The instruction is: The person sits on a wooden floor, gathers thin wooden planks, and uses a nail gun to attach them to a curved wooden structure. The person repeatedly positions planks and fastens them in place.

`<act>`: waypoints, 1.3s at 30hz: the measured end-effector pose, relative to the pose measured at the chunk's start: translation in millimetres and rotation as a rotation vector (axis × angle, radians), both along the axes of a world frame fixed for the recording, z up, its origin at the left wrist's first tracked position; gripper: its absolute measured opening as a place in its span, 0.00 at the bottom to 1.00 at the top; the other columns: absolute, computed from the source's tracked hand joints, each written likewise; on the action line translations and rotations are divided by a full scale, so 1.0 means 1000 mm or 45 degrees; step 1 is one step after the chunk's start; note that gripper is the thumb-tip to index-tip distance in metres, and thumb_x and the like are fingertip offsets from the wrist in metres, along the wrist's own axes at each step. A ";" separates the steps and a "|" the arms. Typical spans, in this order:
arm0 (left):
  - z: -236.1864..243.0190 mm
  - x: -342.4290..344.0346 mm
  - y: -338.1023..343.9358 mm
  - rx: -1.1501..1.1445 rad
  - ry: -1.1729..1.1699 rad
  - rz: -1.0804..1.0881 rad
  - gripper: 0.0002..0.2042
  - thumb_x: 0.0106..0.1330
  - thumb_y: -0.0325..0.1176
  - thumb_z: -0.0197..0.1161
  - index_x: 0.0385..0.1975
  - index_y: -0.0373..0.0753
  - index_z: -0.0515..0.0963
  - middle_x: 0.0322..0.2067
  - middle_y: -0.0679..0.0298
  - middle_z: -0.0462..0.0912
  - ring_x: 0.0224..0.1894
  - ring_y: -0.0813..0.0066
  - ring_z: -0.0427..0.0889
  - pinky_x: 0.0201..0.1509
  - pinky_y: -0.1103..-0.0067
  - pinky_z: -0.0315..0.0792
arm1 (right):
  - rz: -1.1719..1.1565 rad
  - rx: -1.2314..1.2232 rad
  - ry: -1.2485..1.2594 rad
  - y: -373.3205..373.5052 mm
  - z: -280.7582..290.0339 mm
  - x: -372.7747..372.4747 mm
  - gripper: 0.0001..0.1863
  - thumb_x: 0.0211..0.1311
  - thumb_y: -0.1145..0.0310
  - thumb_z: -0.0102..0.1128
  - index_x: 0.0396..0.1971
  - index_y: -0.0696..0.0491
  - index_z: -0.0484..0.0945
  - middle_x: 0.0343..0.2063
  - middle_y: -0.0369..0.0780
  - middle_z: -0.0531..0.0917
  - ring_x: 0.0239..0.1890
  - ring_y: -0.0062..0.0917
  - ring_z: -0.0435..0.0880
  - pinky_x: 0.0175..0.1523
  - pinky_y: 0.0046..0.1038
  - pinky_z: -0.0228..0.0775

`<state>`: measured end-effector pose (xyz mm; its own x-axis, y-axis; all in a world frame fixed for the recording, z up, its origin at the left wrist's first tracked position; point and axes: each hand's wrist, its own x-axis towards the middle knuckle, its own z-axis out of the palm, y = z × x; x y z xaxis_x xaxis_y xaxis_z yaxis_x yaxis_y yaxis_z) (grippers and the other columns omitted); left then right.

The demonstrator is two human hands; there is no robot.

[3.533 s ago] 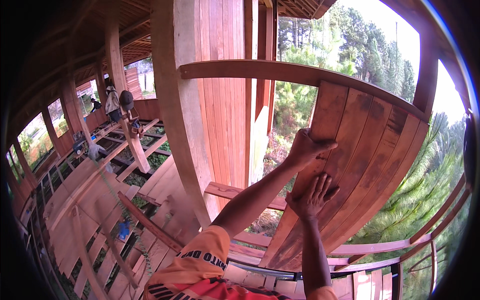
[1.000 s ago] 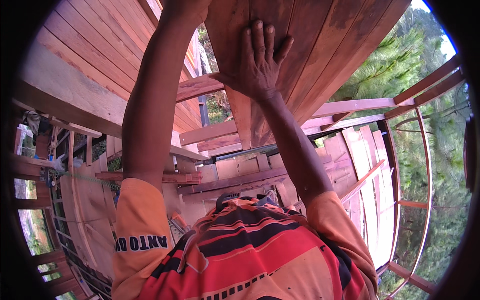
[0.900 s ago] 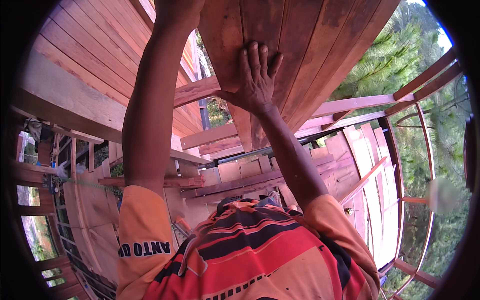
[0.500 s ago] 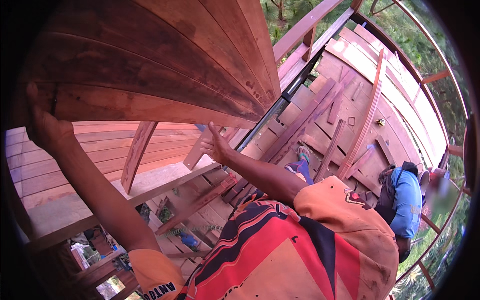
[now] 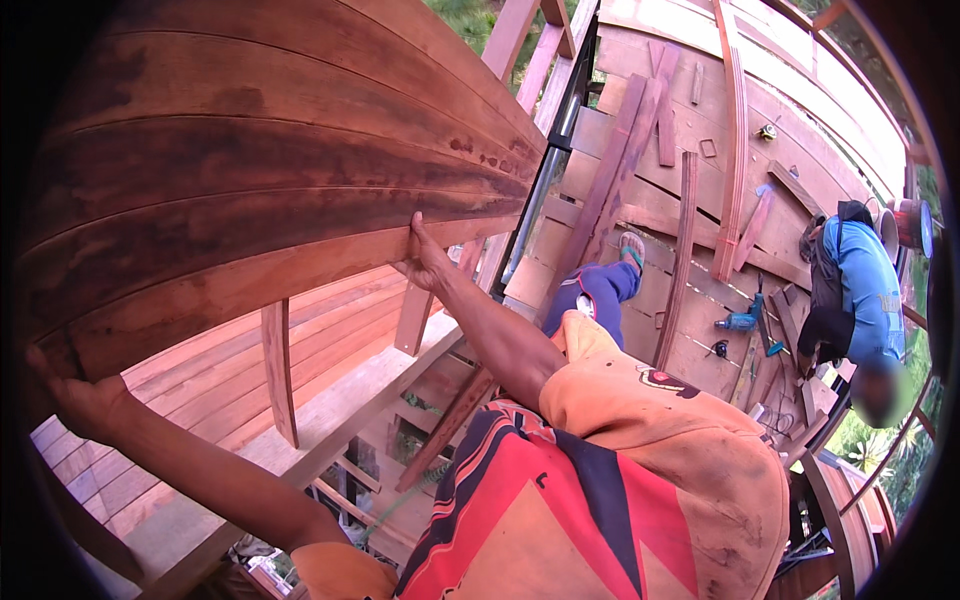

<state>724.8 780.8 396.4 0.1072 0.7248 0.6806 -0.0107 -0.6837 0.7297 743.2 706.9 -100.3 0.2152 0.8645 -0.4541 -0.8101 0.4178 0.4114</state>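
A worker's left hand (image 5: 85,400) grips the lower corner of a curved panel of reddish wooden planks (image 5: 270,190), fingers closed under its edge, while the right hand (image 5: 425,262) clamps the same bottom edge further along. The panel is raised overhead, above an unfinished timber deck (image 5: 690,170); it looks carried, not yet fixed in place. At right, a cordless drill (image 5: 738,320) lies on the boards beside 1 crouching person in a blue shirt (image 5: 865,290)
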 end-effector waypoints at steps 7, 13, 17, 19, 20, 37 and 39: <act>0.018 -0.030 0.037 -0.206 0.086 -0.187 0.25 0.59 0.44 0.67 0.50 0.31 0.73 0.47 0.56 0.78 0.47 0.63 0.80 0.50 0.66 0.77 | 0.030 -0.002 0.041 0.002 -0.001 0.001 0.40 0.48 0.45 0.68 0.55 0.56 0.67 0.54 0.48 0.73 0.56 0.42 0.74 0.56 0.47 0.75; 0.005 -0.014 0.013 -0.084 0.024 0.022 0.24 0.59 0.43 0.68 0.49 0.34 0.74 0.47 0.58 0.78 0.47 0.63 0.79 0.49 0.67 0.77 | 0.059 0.023 0.065 -0.001 -0.002 0.002 0.38 0.51 0.46 0.66 0.55 0.57 0.66 0.54 0.49 0.72 0.55 0.42 0.75 0.55 0.48 0.75; 0.007 -0.017 0.018 -0.069 0.034 -0.119 0.24 0.57 0.40 0.70 0.49 0.32 0.73 0.46 0.57 0.78 0.47 0.62 0.79 0.49 0.67 0.77 | 0.102 0.043 0.052 -0.005 -0.004 0.009 0.38 0.51 0.46 0.65 0.55 0.57 0.67 0.54 0.50 0.71 0.55 0.43 0.74 0.56 0.48 0.75; 0.008 -0.016 0.022 -0.092 0.015 -0.126 0.25 0.57 0.40 0.70 0.49 0.31 0.73 0.46 0.56 0.78 0.47 0.61 0.79 0.50 0.67 0.77 | 0.115 0.036 0.081 -0.006 -0.004 0.009 0.38 0.51 0.46 0.65 0.55 0.57 0.67 0.53 0.50 0.72 0.56 0.44 0.74 0.56 0.47 0.75; 0.006 -0.017 0.020 -0.108 0.014 -0.109 0.24 0.57 0.40 0.70 0.48 0.31 0.73 0.46 0.56 0.79 0.46 0.61 0.79 0.50 0.66 0.77 | 0.123 0.031 0.095 -0.008 -0.004 0.008 0.37 0.52 0.46 0.65 0.54 0.57 0.67 0.53 0.50 0.72 0.56 0.44 0.73 0.56 0.47 0.75; 0.000 -0.002 -0.024 -0.024 -0.123 -0.222 0.15 0.53 0.28 0.72 0.39 0.29 0.79 0.38 0.61 0.82 0.41 0.77 0.79 0.47 0.81 0.72 | 0.162 0.044 -0.026 -0.006 -0.011 0.004 0.34 0.52 0.44 0.65 0.55 0.49 0.72 0.54 0.36 0.77 0.57 0.33 0.74 0.59 0.39 0.71; 0.000 0.002 -0.024 -0.027 -0.101 -0.236 0.14 0.54 0.27 0.72 0.39 0.29 0.79 0.37 0.61 0.82 0.40 0.77 0.79 0.45 0.81 0.72 | 0.159 0.045 -0.027 -0.006 -0.010 0.008 0.34 0.51 0.44 0.65 0.55 0.48 0.72 0.54 0.35 0.77 0.56 0.33 0.75 0.58 0.38 0.72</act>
<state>727.1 756.7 396.1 0.1872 0.7118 0.6769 -0.1928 -0.6491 0.7359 751.3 700.5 -109.8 0.1143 0.9006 -0.4193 -0.8635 0.2988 0.4062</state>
